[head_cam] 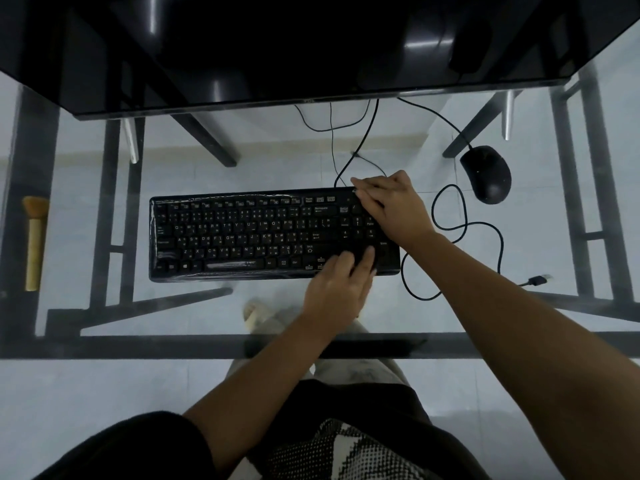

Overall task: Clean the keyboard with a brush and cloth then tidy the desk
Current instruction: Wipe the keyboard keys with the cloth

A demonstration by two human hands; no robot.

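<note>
- My left grip (341,285) lies on the near right part of the keyboard (242,233), with finger and thumb stretched over the keys beside the arrows.
- A dark patch sits between that thumb and finger. It is too dim to say whether it is only keys or something pinched, so I cannot tell if this grip is released or grasping.
- My right grip (391,206) is released, fingers straight and flat, pressing on the keyboard's far right corner and pointing left along its back edge.
- The keyboard lies flat in the middle of the glass table (277,161), long side towards me.
- Its cable (485,226) loops over the glass just right of it, and a plug (538,280) lies free near the right frame.
- The mouse (486,174) sits to the far right, apart from the keyboard.
- The brush (34,237) lies at the table's left edge, well apart from both grips, bristles pointing away from me.
- The monitor (277,46) stands dark behind the keyboard.
</note>
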